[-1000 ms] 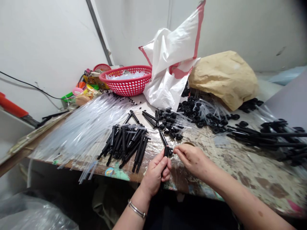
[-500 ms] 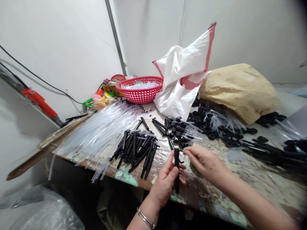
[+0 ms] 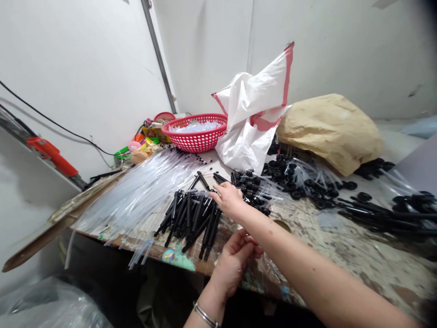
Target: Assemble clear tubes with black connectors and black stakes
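Reader: How are your 2 hands standing?

Me: Nearest, my left hand (image 3: 235, 259) is hanging curled; I cannot tell its grip. Beyond, my right hand (image 3: 228, 199), fingers slightly apart, is hovering by the piled black rods (image 3: 188, 214).

Reader: Good technique?

Me: Probably pinching 1, sparing neighbours.

On one tabletop (image 3: 358, 250) there are two red perforated baskets, one large (image 3: 194, 142) and one small (image 3: 164, 116). I count one white plastic bag (image 3: 246, 109) and one brown paper bag (image 3: 331, 127). The black rods in the pile (image 3: 189, 214) are at least ten; overlapping hides the exact number. The clear plastic tubes (image 3: 133, 196) are many dozens, and the round black caps (image 3: 278, 172) more than a dozen. There are two hands, left (image 3: 235, 259) and right (image 3: 228, 198), one metal bracelet (image 3: 205, 315), and one orange-handled tool (image 3: 51, 156).
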A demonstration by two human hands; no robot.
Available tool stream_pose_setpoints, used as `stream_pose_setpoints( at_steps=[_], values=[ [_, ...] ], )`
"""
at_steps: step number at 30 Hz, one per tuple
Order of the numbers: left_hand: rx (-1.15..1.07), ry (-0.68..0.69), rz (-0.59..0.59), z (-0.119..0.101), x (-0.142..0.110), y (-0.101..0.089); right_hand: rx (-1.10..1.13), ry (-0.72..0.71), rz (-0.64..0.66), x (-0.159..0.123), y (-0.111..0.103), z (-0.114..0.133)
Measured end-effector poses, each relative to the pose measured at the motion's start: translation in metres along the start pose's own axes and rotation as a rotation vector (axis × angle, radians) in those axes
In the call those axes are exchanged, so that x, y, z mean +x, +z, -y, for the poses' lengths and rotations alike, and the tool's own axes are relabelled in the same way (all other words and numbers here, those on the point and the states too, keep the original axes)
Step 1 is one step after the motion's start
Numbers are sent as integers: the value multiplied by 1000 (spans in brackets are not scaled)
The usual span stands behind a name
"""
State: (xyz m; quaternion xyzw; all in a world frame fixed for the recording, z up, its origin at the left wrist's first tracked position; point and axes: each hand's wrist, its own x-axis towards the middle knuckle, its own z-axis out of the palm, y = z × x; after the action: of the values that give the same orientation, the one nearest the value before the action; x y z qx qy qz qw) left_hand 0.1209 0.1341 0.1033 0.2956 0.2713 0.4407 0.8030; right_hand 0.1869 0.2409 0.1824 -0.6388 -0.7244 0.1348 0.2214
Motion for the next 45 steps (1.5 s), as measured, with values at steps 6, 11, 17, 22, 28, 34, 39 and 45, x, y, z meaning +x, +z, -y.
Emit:
stream_pose_setpoints(
  at_steps=[6, 11, 17, 22, 28, 34, 39, 45],
  values=[
    [-31, 121, -165, 1, 2, 2, -169, -17, 52, -47, -14, -43],
    [-28, 249, -267, 6, 6, 2, -318, -80, 106, -96, -14, -64],
    [89, 269, -282, 8, 5, 0, -334, -48, 42, -94, -7, -55],
    [148, 300, -337, 8, 4, 2, 8, 52, -208, -105, -65, -50],
    [163, 340, -359, 9, 7, 2, 165, -17, -142, -153, -95, -60],
    [357, 71, 9, 1, 1, 1, 47, 34, -24, -147, -42, -52],
    [488, -4, -37, -3, -1, 4, 216, 158, -74, -138, -42, -68],
    [381, 4, -112, -2, 0, 5, -79, 378, -381, -192, -73, -201]
  ],
)
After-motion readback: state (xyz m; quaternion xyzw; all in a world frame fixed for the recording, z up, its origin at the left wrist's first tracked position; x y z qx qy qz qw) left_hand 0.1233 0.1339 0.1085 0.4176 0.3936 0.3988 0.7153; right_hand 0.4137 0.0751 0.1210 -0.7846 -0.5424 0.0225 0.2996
